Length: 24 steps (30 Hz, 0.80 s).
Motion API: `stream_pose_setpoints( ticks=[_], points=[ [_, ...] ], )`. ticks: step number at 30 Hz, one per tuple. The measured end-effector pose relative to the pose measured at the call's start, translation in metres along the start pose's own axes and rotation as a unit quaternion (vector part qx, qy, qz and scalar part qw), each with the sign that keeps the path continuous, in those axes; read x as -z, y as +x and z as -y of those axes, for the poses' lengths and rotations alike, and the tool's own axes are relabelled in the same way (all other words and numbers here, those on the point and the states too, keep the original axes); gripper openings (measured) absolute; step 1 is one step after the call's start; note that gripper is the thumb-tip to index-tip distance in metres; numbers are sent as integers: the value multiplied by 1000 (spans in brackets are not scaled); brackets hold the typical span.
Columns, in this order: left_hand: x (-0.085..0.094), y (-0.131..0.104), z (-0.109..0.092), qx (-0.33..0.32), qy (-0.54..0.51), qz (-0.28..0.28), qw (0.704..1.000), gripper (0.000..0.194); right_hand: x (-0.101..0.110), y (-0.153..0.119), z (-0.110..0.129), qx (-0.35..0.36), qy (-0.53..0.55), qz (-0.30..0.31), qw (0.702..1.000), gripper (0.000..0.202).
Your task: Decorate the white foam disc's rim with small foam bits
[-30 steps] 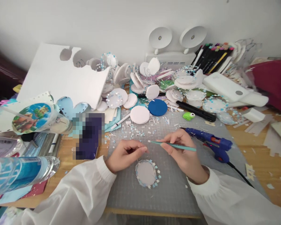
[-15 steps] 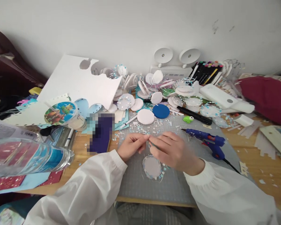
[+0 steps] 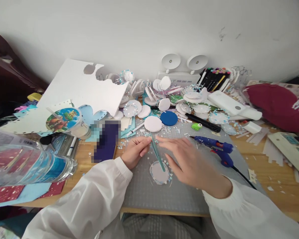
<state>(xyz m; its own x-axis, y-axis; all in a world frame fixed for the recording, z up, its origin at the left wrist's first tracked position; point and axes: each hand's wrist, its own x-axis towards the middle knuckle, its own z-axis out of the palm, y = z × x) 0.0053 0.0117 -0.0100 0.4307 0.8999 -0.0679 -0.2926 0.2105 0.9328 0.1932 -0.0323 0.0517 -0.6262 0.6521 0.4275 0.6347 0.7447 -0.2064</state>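
Note:
My left hand (image 3: 137,151) has its thumb and fingers pinched together beside the upper end of teal tweezers (image 3: 158,157); what it grips is too small to make out. Fingers spread, my right hand (image 3: 183,159) is to the right of the tweezers with nothing visible in it. The tweezers slant across a pale round disc (image 3: 157,173) edged with small blue and white pieces, on the grey cutting mat (image 3: 164,198). Beyond my hands are a plain white disc (image 3: 153,123) and a round blue item (image 3: 168,118).
A blue glue gun (image 3: 213,144) lies on the right, near a green punch (image 3: 196,126) and a black tool (image 3: 203,122). On the left are a lidded cup (image 3: 64,120), a clear bottle (image 3: 35,166) and a white cut-out board (image 3: 79,86). Decorated discs are piled behind.
My right hand has opened and moved away from my left fingertips, and the tweezers now show between my hands. My left hand stays pinched. The view has shifted slightly.

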Motion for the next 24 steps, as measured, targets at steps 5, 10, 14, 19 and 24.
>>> stream_pose_setpoints(
  ticks=[5,10,14,19,24],
  points=[
    [-1,0,1,8,-5,5,1000,56,8,-26,-3,-22,30,-51,998,32],
    [0,0,2,19,-4,2,1000,56,-5,-31,2,11,15,-44,999,35],
    [-2,-1,0,30,6,-1,1000,52,-16,-20,4,51,-21,-30,998,32],
    [-6,-3,-2,42,3,-18,999,53,-23,-8,4,67,-37,-23,997,25],
    [-6,-3,-3,44,-15,-38,998,37,-23,-11,10,55,-5,-37,998,34]
  ],
)
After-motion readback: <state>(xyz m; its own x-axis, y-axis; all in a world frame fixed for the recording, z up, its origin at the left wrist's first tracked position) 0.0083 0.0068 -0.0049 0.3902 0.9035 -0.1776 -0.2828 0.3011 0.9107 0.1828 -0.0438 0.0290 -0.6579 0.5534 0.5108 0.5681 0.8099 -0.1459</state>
